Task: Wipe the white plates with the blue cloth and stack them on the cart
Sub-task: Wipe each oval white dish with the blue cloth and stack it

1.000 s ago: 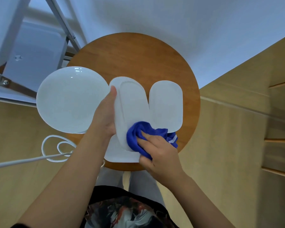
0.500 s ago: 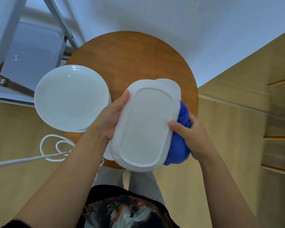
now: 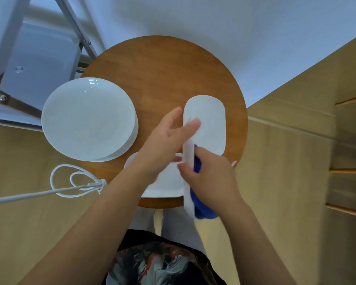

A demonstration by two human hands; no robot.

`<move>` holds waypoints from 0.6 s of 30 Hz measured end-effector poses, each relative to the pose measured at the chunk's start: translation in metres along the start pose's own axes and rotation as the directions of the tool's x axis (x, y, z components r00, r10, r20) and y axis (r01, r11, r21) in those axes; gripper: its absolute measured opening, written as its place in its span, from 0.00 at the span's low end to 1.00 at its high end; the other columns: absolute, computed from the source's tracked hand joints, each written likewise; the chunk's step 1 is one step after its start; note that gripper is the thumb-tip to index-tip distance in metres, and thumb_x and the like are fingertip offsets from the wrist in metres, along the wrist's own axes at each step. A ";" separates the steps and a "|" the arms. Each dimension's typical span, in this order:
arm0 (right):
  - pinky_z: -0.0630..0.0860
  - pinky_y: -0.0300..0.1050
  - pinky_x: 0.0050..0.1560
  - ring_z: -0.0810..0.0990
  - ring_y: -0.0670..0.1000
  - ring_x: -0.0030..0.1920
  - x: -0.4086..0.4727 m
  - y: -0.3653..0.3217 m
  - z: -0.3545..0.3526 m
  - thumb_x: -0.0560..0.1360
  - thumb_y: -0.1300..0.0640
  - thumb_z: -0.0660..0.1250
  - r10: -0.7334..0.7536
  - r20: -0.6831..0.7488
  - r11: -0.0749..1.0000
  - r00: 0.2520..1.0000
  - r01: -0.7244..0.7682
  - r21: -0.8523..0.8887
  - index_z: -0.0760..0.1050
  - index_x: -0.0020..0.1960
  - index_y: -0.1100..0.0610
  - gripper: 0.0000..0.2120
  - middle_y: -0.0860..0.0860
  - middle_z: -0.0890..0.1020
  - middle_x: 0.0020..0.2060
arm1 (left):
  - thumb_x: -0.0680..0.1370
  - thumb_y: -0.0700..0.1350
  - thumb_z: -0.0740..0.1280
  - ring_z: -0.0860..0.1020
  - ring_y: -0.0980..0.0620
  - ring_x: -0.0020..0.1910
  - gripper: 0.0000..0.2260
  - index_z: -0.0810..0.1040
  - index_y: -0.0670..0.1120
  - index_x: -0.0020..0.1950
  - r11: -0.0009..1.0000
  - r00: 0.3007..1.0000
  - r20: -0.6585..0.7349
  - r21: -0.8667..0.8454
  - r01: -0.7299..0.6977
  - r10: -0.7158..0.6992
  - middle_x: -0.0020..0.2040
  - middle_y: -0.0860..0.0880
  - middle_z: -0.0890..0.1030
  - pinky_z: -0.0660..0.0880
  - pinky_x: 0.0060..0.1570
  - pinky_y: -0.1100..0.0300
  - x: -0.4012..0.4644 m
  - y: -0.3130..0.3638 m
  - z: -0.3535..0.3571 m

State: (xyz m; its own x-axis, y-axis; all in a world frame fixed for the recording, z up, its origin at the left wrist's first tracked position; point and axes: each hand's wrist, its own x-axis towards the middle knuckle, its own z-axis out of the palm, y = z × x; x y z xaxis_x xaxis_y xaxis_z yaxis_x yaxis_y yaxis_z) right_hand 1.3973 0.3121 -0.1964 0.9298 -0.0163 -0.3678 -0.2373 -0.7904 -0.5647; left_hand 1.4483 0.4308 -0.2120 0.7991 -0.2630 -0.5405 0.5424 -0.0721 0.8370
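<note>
The right hand (image 3: 211, 177) grips the blue cloth (image 3: 201, 204) against 1 oblong plate (image 3: 188, 177), now turned edge-on. The left hand (image 3: 169, 138) has let go, fingers straight beside it. The flip suggests its other face gets wiped next; the round plates (image 3: 86, 118) wait far left.

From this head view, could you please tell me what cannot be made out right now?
- Oblong plate, head view: held edge-on, so neither face shows.
- Blue cloth: mostly hidden behind that plate and the right hand.
- Flat plate beneath the hands: shape covered by the left hand.
- Round plate stack: count unreadable, edges too fine.
</note>
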 end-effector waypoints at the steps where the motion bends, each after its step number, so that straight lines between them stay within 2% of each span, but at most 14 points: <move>1: 0.67 0.41 0.33 0.75 0.48 0.34 -0.002 -0.006 0.008 0.76 0.51 0.64 -0.041 -0.052 0.995 0.998 0.036 -0.098 0.69 0.40 0.51 0.08 0.46 0.76 0.33 | 0.68 0.70 0.65 0.74 0.63 0.51 0.36 0.59 0.63 0.73 0.999 1.000 0.016 0.025 -0.027 0.026 0.54 0.70 0.70 0.75 0.39 0.70 0.000 -0.001 0.003; 3: 0.66 0.40 0.30 0.77 0.52 0.33 -0.007 -0.012 0.018 0.71 0.56 0.70 -0.176 -0.157 0.966 0.972 0.139 -0.218 0.73 0.41 0.55 0.07 0.50 0.78 0.33 | 0.78 0.58 0.62 0.74 0.62 0.50 0.22 0.62 0.62 0.71 0.998 0.998 -0.032 0.043 -0.053 0.054 0.55 0.67 0.72 0.75 0.38 0.71 0.003 -0.005 0.005; 5: 0.74 0.43 0.32 0.81 0.54 0.39 -0.008 -0.011 0.023 0.64 0.55 0.77 -0.316 -0.185 0.919 0.931 0.252 -0.302 0.78 0.48 0.60 0.16 0.55 0.82 0.41 | 0.82 0.51 0.56 0.76 0.56 0.56 0.14 0.68 0.60 0.68 1.000 0.998 -0.063 -0.014 -0.020 0.019 0.60 0.58 0.76 0.77 0.45 0.65 0.005 -0.007 -0.001; 6: 0.78 0.45 0.39 0.82 0.55 0.47 -0.006 -0.008 0.024 0.65 0.51 0.77 -0.355 -0.116 0.894 0.927 0.301 -0.331 0.78 0.55 0.61 0.23 0.57 0.83 0.49 | 0.83 0.50 0.54 0.76 0.55 0.57 0.13 0.70 0.58 0.66 1.000 0.998 -0.063 -0.021 -0.004 0.003 0.60 0.56 0.76 0.77 0.48 0.63 0.005 -0.007 -0.003; 7: 0.78 0.48 0.49 0.78 0.56 0.59 -0.003 -0.005 0.024 0.67 0.46 0.75 -0.355 -0.019 0.878 0.935 0.326 -0.350 0.74 0.63 0.61 0.30 0.57 0.79 0.60 | 0.83 0.49 0.54 0.76 0.54 0.57 0.13 0.71 0.56 0.66 1.000 0.998 -0.066 -0.006 -0.002 0.002 0.59 0.55 0.77 0.77 0.49 0.63 0.005 -0.008 -0.004; 8: 0.74 0.51 0.58 0.69 0.55 0.69 0.001 -0.002 0.023 0.70 0.40 0.70 -0.313 0.087 0.878 0.946 0.323 -0.353 0.67 0.70 0.59 0.36 0.56 0.71 0.69 | 0.83 0.48 0.54 0.76 0.55 0.57 0.13 0.72 0.55 0.65 1.000 0.997 -0.075 0.012 -0.019 0.019 0.58 0.55 0.78 0.76 0.49 0.65 0.005 -0.009 -0.004; 9: 0.69 0.52 0.64 0.59 0.53 0.75 0.005 0.001 0.022 0.70 0.35 0.65 -0.255 0.174 0.886 0.951 0.302 -0.352 0.59 0.75 0.56 0.41 0.53 0.62 0.75 | 0.83 0.47 0.54 0.77 0.56 0.56 0.12 0.73 0.54 0.64 0.999 0.995 -0.087 0.020 -0.042 0.044 0.56 0.56 0.79 0.75 0.49 0.66 0.004 -0.011 -0.003; 10: 0.65 0.54 0.68 0.52 0.52 0.77 0.010 0.005 0.020 0.69 0.30 0.61 -0.208 0.221 0.896 0.953 0.277 -0.348 0.51 0.77 0.54 0.46 0.51 0.55 0.77 | 0.83 0.47 0.54 0.77 0.56 0.56 0.12 0.74 0.53 0.63 0.998 0.993 -0.104 0.012 -0.063 0.064 0.55 0.55 0.79 0.75 0.49 0.66 0.004 -0.014 -0.002; 12: 0.62 0.55 0.69 0.47 0.51 0.77 0.018 0.010 0.018 0.64 0.24 0.57 -0.137 0.235 0.922 0.962 0.211 -0.325 0.44 0.77 0.51 0.53 0.49 0.49 0.78 | 0.83 0.47 0.56 0.78 0.57 0.54 0.11 0.75 0.54 0.61 0.996 0.983 -0.166 -0.011 -0.084 0.081 0.54 0.56 0.80 0.76 0.50 0.64 0.003 -0.020 -0.001; 15: 0.64 0.54 0.69 0.48 0.49 0.77 0.023 0.020 0.014 0.63 0.22 0.53 -0.076 0.236 0.965 0.969 0.131 -0.225 0.42 0.77 0.50 0.53 0.47 0.47 0.78 | 0.82 0.50 0.57 0.79 0.61 0.48 0.09 0.75 0.62 0.53 0.994 0.951 -0.298 -0.044 -0.101 0.083 0.50 0.60 0.80 0.78 0.43 0.65 0.005 -0.022 -0.005; 18: 0.71 0.51 0.63 0.57 0.51 0.75 0.019 0.024 0.016 0.64 0.22 0.55 -0.069 0.289 0.941 0.955 0.158 -0.298 0.45 0.77 0.50 0.52 0.47 0.51 0.77 | 0.82 0.49 0.57 0.79 0.57 0.50 0.09 0.76 0.58 0.55 0.988 0.886 -0.460 -0.094 -0.122 0.066 0.51 0.57 0.80 0.79 0.47 0.60 0.009 -0.025 -0.011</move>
State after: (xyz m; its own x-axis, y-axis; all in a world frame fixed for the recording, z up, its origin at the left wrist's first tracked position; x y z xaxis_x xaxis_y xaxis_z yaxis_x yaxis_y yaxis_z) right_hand 1.4046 0.3023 -0.2291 0.8229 0.2155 -0.5258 0.0072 -0.9292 -0.3696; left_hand 1.4447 0.4408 -0.2387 0.8624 0.2048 -0.4629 0.4629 0.0508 0.8849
